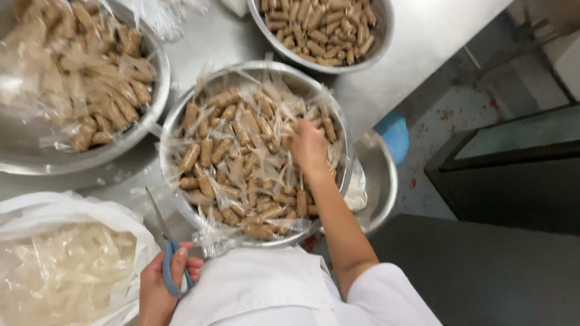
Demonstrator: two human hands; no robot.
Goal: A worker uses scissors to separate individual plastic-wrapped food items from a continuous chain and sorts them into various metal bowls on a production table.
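My right hand reaches into the middle metal bowl and rests among brown sausage-like rolls in clear plastic wrappers; its fingers are curled down into the pile, and what they grip is hidden. My left hand is at the bottom edge, shut around the blue handles of a pair of scissors, whose blades point up and away over the steel table. My white coat fills the bottom centre.
A second bowl of wrapped rolls stands at the upper left, and a bowl of unwrapped rolls at the top. A white bag of empty clear wrappers lies at the lower left. Another bowl sits under the table edge at right.
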